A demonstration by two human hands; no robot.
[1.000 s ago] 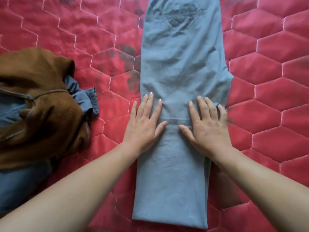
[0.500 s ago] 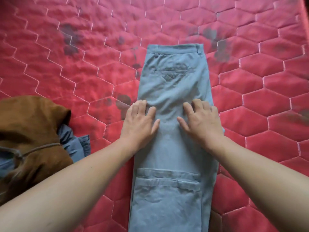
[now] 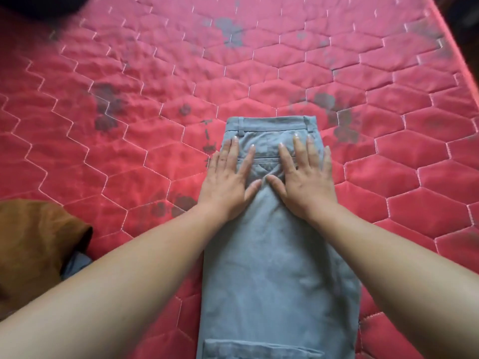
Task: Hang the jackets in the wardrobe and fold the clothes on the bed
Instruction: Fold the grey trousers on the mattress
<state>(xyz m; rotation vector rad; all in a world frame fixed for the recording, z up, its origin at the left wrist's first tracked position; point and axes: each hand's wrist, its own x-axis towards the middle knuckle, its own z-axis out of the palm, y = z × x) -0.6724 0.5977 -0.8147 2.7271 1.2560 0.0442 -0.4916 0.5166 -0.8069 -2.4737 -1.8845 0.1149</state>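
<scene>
Grey-blue trousers (image 3: 277, 268), folded lengthwise leg over leg, lie flat on the red quilted bed (image 3: 155, 86) with the waistband at the far end. My left hand (image 3: 228, 177) lies flat on the left side of the seat, fingers straight, just below the waistband. Beside it my right hand (image 3: 305, 180) presses flat on the right side, over the back pocket seam. The thumbs nearly meet in the middle. A cargo pocket shows at the bottom edge of the view.
A brown garment (image 3: 33, 250) with a bit of blue cloth (image 3: 76, 264) under it is heaped at the left edge. The bed's right edge (image 3: 458, 55) runs diagonally at the top right. Dark stains mark the red cover.
Both hands have slid flat along the trousers from the thigh area up to just below the waistband. The view has shifted forward, so the brown heap sits lower left.
</scene>
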